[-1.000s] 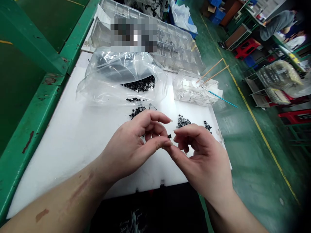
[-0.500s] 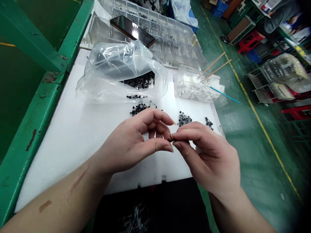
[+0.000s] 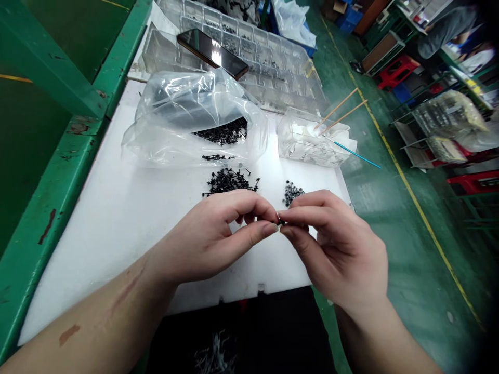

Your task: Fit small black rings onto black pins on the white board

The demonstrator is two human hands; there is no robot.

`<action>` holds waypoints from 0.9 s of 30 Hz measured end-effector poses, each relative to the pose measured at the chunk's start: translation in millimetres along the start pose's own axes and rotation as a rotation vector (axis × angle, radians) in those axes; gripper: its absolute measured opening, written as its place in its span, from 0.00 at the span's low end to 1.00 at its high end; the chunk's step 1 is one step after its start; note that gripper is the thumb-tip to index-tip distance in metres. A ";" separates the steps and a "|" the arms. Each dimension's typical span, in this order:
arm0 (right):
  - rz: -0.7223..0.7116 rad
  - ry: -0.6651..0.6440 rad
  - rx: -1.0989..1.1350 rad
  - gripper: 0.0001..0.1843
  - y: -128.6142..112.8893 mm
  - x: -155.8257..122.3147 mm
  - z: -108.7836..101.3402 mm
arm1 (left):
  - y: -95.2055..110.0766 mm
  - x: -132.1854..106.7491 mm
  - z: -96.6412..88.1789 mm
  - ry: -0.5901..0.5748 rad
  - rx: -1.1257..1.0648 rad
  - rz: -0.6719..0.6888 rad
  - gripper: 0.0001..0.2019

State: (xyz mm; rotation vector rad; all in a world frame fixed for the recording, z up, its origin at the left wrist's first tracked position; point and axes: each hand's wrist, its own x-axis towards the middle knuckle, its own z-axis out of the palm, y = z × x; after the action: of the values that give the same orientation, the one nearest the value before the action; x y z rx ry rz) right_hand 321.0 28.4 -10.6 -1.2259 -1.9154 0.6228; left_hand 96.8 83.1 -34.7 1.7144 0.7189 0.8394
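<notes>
A tiny black part (image 3: 281, 222) sits pinched between opposing fingers (image 3: 267, 228).

A single head-worn camera is looking forward and down from above the person's hands (image 3: 273, 244), which are filling the lower middle of the frame at close range. It is facing across a white-topped desk (image 3: 97, 234), with a green painted floor (image 3: 409, 270) and metal racks (image 3: 407, 132) appearing farther off at upper right.
</notes>
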 end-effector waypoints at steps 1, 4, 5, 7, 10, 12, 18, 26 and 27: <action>0.018 -0.003 0.033 0.20 3.0 -0.2 -2.2 | 0.1 -0.3 0.0 0.011 -0.003 0.002 0.05; 0.125 0.140 0.131 0.23 28.4 0.7 -19.1 | -0.4 -1.0 -0.3 0.033 -0.007 0.003 0.05; 0.182 0.246 0.157 0.21 42.5 2.3 -29.0 | -0.9 -0.9 -0.5 0.037 -0.005 0.004 0.05; 0.321 0.488 0.241 0.16 75.3 8.2 -54.8 | -2.4 -0.3 -1.0 0.055 -0.004 0.021 0.05; 0.413 0.541 0.293 0.16 121.7 20.6 -97.7 | -5.2 1.2 -1.2 0.092 0.000 0.050 0.06; 0.408 0.473 0.275 0.22 144.9 28.1 -117.7 | -6.5 1.1 -0.9 0.104 0.012 0.057 0.07; 0.396 0.403 0.314 0.27 189.0 39.9 -124.0 | -8.2 -1.9 0.5 0.115 0.044 0.064 0.05; 0.456 0.673 0.502 0.19 197.1 46.2 -120.2 | -9.6 -2.2 0.7 0.139 0.041 0.066 0.04; 0.465 0.720 0.544 0.18 190.5 45.5 -120.0 | -9.6 -2.6 0.9 0.136 0.038 0.067 0.04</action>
State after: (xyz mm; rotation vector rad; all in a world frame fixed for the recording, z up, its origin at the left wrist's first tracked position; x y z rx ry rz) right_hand 508.7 149.5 -64.2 -1.2917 -0.7996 0.7417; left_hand 95.4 83.1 -44.6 1.7352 0.7761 1.0028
